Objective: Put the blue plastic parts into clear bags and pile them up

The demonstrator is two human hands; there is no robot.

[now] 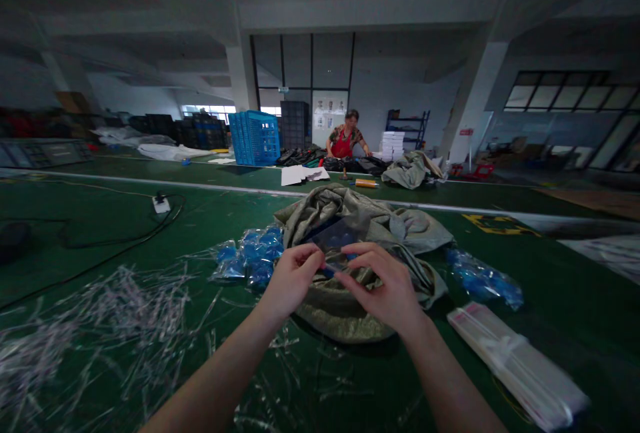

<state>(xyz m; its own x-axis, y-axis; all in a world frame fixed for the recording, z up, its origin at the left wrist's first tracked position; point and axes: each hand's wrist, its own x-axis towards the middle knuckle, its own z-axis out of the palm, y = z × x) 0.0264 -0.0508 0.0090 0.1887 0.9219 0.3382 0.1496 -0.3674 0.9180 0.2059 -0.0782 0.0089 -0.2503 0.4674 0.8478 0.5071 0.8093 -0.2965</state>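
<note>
My left hand point(299, 273) is closed in a pinch, thumb against fingers, on the near edge of a clear plastic bag point(343, 232). Something blue point(329, 272) shows at its fingertips, too small to make out. My right hand point(385, 280) is at the bag's right side, thumb and fingers apart, the thumb tip by the near edge. Below and behind both hands lies a crumpled grey-green woven sack point(345, 323), its mouth bunched open. Clear packets with blue contents point(260, 253) are piled left of the sack. More blue packets point(485, 278) lie to its right.
A tied stack of flat clear bags point(515, 360) lies at the right. Loose clear strips point(125, 313) litter the green table point(220, 210) at left, near a power strip point(161, 204) and cable. Across stand a blue crate point(255, 138) and a person in a red apron point(343, 143).
</note>
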